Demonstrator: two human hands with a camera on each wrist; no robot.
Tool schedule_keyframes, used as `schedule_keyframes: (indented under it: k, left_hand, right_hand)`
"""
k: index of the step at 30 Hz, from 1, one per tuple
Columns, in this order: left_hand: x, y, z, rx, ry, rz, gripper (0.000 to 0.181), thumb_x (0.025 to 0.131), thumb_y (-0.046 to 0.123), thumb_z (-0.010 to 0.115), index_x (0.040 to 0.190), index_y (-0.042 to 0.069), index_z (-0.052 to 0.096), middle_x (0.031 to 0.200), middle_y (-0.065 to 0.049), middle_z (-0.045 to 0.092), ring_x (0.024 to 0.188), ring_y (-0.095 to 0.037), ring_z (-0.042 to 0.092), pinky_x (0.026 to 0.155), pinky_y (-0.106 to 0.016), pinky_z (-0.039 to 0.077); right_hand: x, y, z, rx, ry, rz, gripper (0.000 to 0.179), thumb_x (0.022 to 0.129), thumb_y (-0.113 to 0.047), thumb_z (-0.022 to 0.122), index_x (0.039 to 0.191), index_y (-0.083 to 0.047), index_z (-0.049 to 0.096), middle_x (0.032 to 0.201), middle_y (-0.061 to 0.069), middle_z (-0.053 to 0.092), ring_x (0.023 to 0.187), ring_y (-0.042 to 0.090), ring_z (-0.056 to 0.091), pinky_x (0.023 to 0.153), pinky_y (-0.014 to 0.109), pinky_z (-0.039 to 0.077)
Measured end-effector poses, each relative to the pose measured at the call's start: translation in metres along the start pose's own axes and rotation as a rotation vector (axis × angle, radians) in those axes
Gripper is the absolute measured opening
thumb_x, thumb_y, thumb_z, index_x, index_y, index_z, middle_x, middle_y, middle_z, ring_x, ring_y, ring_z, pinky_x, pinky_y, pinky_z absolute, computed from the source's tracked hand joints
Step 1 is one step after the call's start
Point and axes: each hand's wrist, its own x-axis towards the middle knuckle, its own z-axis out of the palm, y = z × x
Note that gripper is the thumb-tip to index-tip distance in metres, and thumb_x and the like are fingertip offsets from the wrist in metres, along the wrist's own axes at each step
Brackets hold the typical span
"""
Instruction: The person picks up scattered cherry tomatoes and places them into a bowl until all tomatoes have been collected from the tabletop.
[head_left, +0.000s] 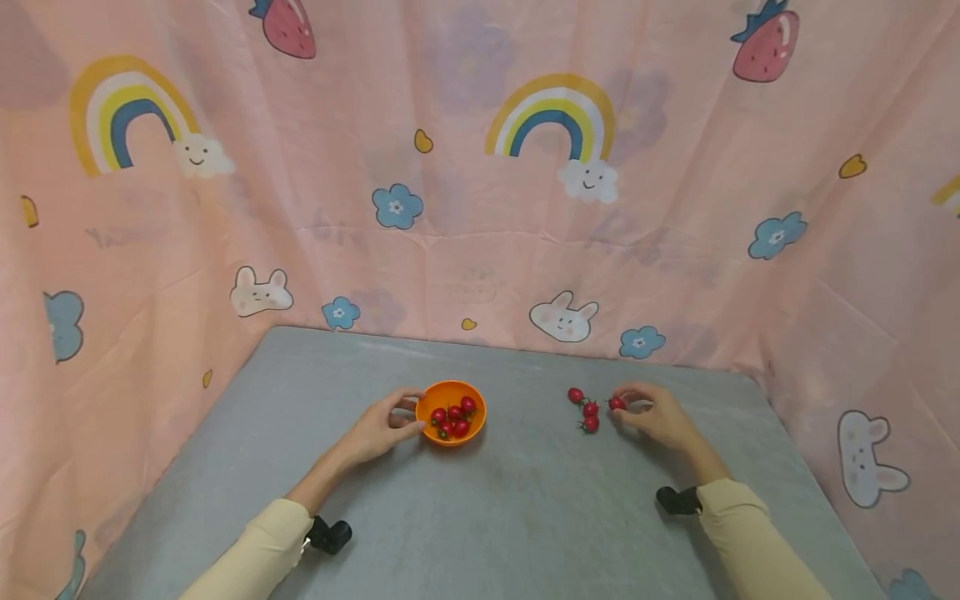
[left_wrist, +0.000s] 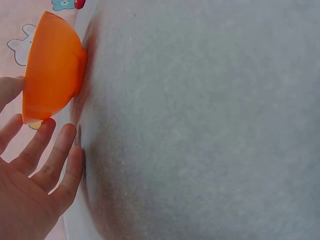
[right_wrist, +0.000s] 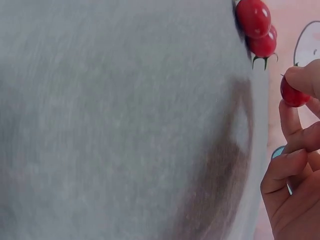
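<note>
An orange bowl [head_left: 451, 440] holds several red cherry tomatoes [head_left: 454, 412] with green stems. At the bowl's left side is my left hand [head_left: 378, 429], its thumb and fingertips touching the rim; the left wrist view shows the fingers [left_wrist: 59, 150] spread and loose against the outside of the bowl [left_wrist: 55, 65]. To the right, my right hand [head_left: 660, 417] pinches one cherry tomato [right_wrist: 294, 92] between thumb and fingers. Just left of that hand, a few more tomatoes [head_left: 590, 409] lie close together on the table, partly seen as tomatoes [right_wrist: 254, 19] in the right wrist view.
The grey table [head_left: 510, 517] ends at the back against a pink curtain [head_left: 465, 242] printed with rainbows, bunnies and flowers. The curtain also hangs along the left and right sides. A black wrist device [head_left: 327, 535] is on the left wrist, another device [head_left: 678, 500] on the right.
</note>
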Motion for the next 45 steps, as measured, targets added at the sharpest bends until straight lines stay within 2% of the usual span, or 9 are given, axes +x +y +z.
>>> schedule_keyframes:
  k: [6, 11, 15, 18, 23, 35, 42, 45]
  left_hand:
    - [0.001, -0.002, -0.001, 0.016, 0.0, 0.006, 0.05, 0.098, 0.019, 0.072, 0.143, 0.009, 0.052, 0.125, -0.021, 0.062, 0.103, -0.035, 0.068, 0.088, -0.055, 0.054]
    - [0.001, -0.002, 0.0, 0.021, 0.001, 0.007, 0.048, 0.098, 0.019, 0.072, 0.141, 0.009, 0.053, 0.126, -0.02, 0.062, 0.104, -0.035, 0.068, 0.088, -0.054, 0.054]
    - [0.0, -0.002, 0.0, 0.02, 0.0, 0.01, 0.048, 0.098, 0.017, 0.071, 0.141, 0.007, 0.053, 0.127, -0.021, 0.061, 0.103, -0.035, 0.068, 0.088, -0.054, 0.054]
    - [0.0, -0.001, 0.0, 0.017, -0.002, 0.008, 0.048, 0.098, 0.016, 0.071, 0.141, 0.006, 0.053, 0.127, -0.021, 0.061, 0.102, -0.034, 0.069, 0.088, -0.053, 0.054]
    - [0.001, -0.001, -0.001, 0.015, -0.009, 0.015, 0.048, 0.098, 0.015, 0.07, 0.141, 0.005, 0.053, 0.126, -0.021, 0.061, 0.101, -0.033, 0.069, 0.089, -0.052, 0.054]
    - [0.001, -0.001, 0.0, 0.02, -0.008, 0.002, 0.048, 0.098, 0.018, 0.072, 0.141, 0.006, 0.053, 0.124, -0.018, 0.063, 0.1, -0.032, 0.069, 0.089, -0.052, 0.054]
    - [0.002, -0.002, 0.0, 0.021, -0.007, 0.003, 0.048, 0.098, 0.018, 0.072, 0.141, 0.007, 0.054, 0.124, -0.019, 0.063, 0.1, -0.032, 0.069, 0.09, -0.052, 0.053]
    - [0.002, -0.002, 0.0, 0.023, -0.007, 0.003, 0.048, 0.098, 0.018, 0.072, 0.141, 0.007, 0.054, 0.125, -0.019, 0.063, 0.1, -0.032, 0.069, 0.09, -0.052, 0.053]
  right_hand:
    - [-0.001, -0.006, 0.005, 0.037, 0.024, -0.047, 0.027, 0.089, -0.004, 0.078, 0.114, -0.001, 0.069, 0.108, 0.012, 0.07, 0.102, 0.032, 0.062, 0.079, 0.037, 0.052]
    - [-0.002, -0.012, 0.012, 0.063, 0.047, -0.087, 0.026, 0.089, -0.006, 0.079, 0.113, -0.001, 0.07, 0.106, 0.011, 0.07, 0.098, 0.029, 0.062, 0.074, 0.029, 0.052]
    - [-0.002, -0.017, 0.015, 0.094, 0.041, -0.099, 0.028, 0.09, -0.006, 0.078, 0.115, 0.002, 0.069, 0.109, 0.013, 0.07, 0.098, 0.027, 0.061, 0.072, 0.026, 0.051]
    - [0.0, -0.021, 0.019, 0.108, 0.031, -0.075, 0.03, 0.09, -0.007, 0.078, 0.117, 0.002, 0.069, 0.111, 0.014, 0.069, 0.083, 0.024, 0.06, 0.066, 0.026, 0.049]
    - [0.004, -0.031, 0.024, 0.131, 0.015, -0.033, 0.035, 0.09, -0.011, 0.079, 0.121, 0.002, 0.067, 0.112, 0.016, 0.067, 0.058, 0.017, 0.047, 0.051, 0.027, 0.04]
    - [0.018, -0.056, 0.047, 0.158, -0.004, -0.06, 0.032, 0.088, -0.004, 0.079, 0.119, -0.001, 0.068, 0.108, 0.015, 0.067, 0.059, 0.02, 0.051, 0.048, 0.026, 0.044]
    - [0.027, -0.074, 0.06, 0.151, -0.022, -0.096, 0.031, 0.089, -0.003, 0.079, 0.118, 0.0, 0.069, 0.107, 0.012, 0.068, 0.068, 0.025, 0.052, 0.053, 0.027, 0.044]
    - [0.03, -0.082, 0.065, 0.155, -0.042, -0.1, 0.03, 0.089, -0.004, 0.079, 0.117, -0.001, 0.069, 0.107, 0.011, 0.068, 0.064, 0.023, 0.051, 0.051, 0.026, 0.042]
